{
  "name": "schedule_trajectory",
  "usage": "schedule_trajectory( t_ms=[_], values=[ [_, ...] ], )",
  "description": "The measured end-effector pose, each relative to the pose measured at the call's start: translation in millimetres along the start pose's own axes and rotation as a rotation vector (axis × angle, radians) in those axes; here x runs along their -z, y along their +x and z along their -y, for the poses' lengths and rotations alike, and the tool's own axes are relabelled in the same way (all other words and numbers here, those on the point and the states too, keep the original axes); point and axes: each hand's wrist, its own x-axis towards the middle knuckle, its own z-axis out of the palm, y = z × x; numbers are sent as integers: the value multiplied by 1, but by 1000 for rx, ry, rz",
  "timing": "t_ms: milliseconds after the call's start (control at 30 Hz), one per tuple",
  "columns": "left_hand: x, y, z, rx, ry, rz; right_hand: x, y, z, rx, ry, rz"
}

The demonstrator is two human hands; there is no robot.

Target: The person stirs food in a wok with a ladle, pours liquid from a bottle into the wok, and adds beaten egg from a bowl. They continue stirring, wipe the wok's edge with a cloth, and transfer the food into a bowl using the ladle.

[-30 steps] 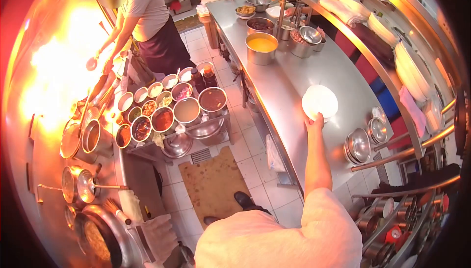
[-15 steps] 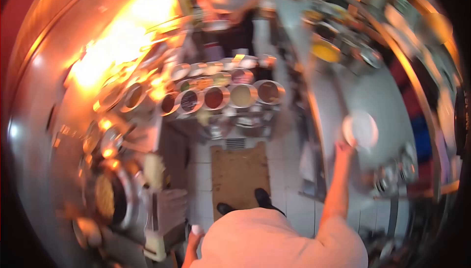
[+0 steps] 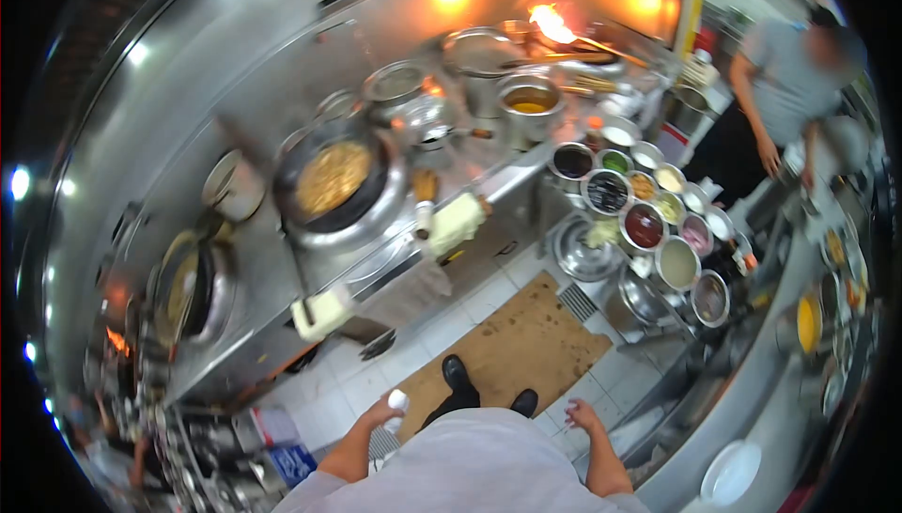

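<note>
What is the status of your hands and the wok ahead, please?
Left hand shut on small white object; right hand open, empty. Wok of food on range ahead, untouched. Brown mat on floor between.

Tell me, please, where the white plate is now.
Head view, bottom right: the white plate lies on the steel counter, right of the right hand.

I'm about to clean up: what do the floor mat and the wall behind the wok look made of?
Floor mat: probably cardboard or coarse fibre, matte brown, flat with no shine. Wall behind the wok: likely stainless steel, brushed grey, mirroring lights and flame in soft blurs.
</note>
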Motion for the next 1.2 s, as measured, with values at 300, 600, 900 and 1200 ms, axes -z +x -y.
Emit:
schedule_trajectory(
  t_ms=[300, 600, 900, 1200],
  values=[
    [-18, -80, 71, 436, 181, 31, -31, 31, 16, -215, 113, -58],
    [15, -41, 76, 476, -433, -168, -36, 110, 87, 132, -293, 34],
    [85, 1, 102, 380, -512, -91, -113, 119, 335, 400, -250, -347],
    [95, -60, 75, 527, -727, -244, -101, 252, 540, 563, -196, -735]
  ],
)
